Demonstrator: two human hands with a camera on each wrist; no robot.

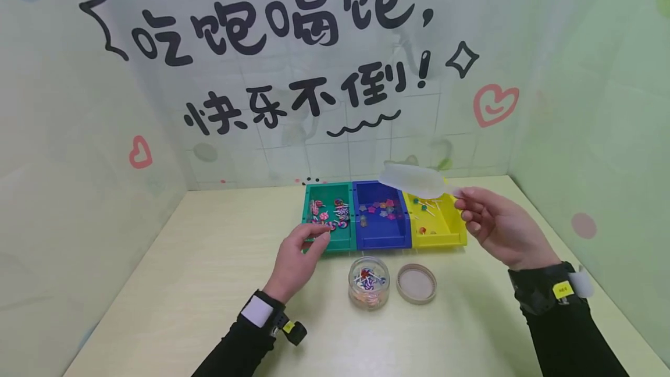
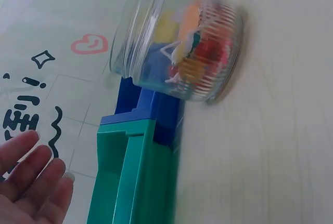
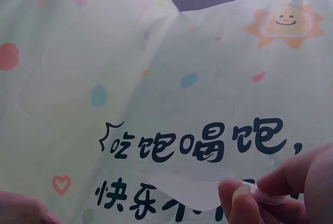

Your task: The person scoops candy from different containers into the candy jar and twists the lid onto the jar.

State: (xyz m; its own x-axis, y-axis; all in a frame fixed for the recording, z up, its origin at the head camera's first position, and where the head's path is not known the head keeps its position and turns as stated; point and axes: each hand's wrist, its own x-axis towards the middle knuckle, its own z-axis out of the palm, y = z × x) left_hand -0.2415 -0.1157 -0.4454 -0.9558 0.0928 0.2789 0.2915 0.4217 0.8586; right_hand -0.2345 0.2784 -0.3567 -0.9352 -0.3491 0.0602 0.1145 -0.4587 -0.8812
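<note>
Raised above the yellow bin, my right hand (image 1: 502, 228) pinches the thin handle of a translucent white plastic scoop (image 1: 413, 180). The same scoop (image 3: 195, 193) shows pale against the wall lettering in the right wrist view. My left hand (image 1: 299, 260) hovers by the front of the green bin (image 1: 342, 242), fingers relaxed and nothing held. Those fingers (image 2: 49, 182) look loosely bent in the left wrist view. In front of the bins, a clear glass jar (image 1: 369, 298) holds small lollipop-shaped pieces over other colourful bits. Its round lid (image 1: 416, 284) lies just to the right.
The green, blue (image 1: 384, 241) and yellow (image 1: 445, 240) bins stand joined in a row near the back wall. Striped candy pieces lie in the green one, stars in the blue, small lollipops in the yellow. Printed sheets (image 1: 591, 103) enclose the pale table (image 1: 209, 272).
</note>
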